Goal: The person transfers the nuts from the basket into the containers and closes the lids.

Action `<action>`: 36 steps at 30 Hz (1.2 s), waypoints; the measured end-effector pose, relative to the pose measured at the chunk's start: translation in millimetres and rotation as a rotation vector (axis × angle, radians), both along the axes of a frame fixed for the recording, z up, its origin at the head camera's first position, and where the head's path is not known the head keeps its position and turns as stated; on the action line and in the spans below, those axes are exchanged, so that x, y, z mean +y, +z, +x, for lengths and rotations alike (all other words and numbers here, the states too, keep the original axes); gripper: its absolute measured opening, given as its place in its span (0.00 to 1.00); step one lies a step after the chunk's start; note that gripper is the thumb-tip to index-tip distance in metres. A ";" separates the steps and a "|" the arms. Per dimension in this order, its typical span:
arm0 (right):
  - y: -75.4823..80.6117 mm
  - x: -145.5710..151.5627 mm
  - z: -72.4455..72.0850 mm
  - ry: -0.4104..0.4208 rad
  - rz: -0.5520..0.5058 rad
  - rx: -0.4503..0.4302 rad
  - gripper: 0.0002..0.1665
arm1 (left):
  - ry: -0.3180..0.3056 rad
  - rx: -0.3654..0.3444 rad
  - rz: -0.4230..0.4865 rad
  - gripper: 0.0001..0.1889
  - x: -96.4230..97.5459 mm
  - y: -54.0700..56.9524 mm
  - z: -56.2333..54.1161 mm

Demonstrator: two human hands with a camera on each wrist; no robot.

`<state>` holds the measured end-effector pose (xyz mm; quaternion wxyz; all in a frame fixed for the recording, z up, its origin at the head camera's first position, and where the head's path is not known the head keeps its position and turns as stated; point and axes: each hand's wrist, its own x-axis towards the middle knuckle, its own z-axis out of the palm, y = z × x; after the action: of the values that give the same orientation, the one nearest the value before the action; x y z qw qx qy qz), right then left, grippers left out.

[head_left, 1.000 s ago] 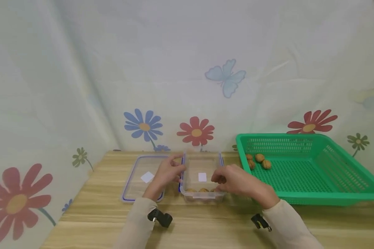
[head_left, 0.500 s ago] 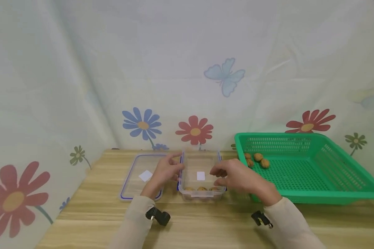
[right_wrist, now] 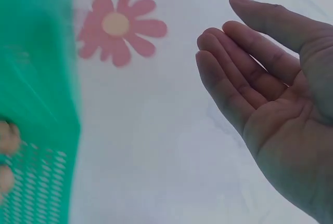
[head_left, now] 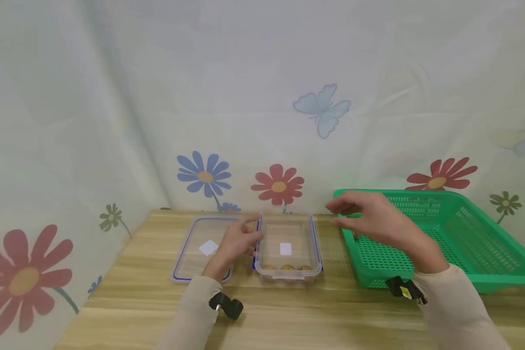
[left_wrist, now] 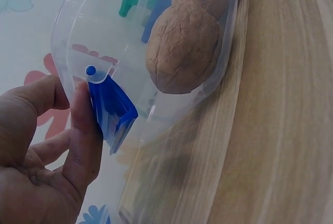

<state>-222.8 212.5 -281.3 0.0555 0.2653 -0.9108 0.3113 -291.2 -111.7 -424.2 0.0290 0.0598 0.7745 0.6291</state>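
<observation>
A clear plastic food container (head_left: 288, 276) with blue side clips stands at the middle of the table, several walnuts (left_wrist: 183, 50) along its near end. My left hand (head_left: 239, 238) holds its left side by the rim, a finger lying against the blue clip (left_wrist: 112, 112) in the left wrist view. Over the left edge of the green basket (head_left: 420, 282) hovers my right hand (head_left: 376, 218), fingers loosely bent and nothing between them. Walnuts (right_wrist: 7, 138) in that basket appear at the edge of the right wrist view; in the head view the hand mostly hides them.
Left of the container the clear lid (head_left: 188, 262) with a blue seal lies flat on the wooden table (head_left: 288, 316). A flower-printed curtain (head_left: 245, 97) hangs behind the table. The basket's raised wall stands to the container's right.
My right hand has left the container and moved right and up to the basket, its fingers spreading. The left hand keeps its place at the container's side.
</observation>
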 end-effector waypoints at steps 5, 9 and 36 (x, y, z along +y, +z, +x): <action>27.3 19.9 -3.2 0.004 0.035 0.024 0.19 | -0.011 0.004 -0.012 0.32 1.6 1.7 -0.3; 41.3 36.3 -14.6 -0.033 0.078 0.001 0.20 | -0.002 -0.003 -0.020 0.32 0.3 3.5 0.0; -33.7 108.5 -105.5 0.089 0.182 -0.299 0.18 | 0.004 -0.004 -0.024 0.32 2.1 4.5 2.4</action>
<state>-328.2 321.0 -315.0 -0.1186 0.2600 -0.9207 0.2657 -288.8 -109.5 -419.7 0.0298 0.0565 0.7819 0.6201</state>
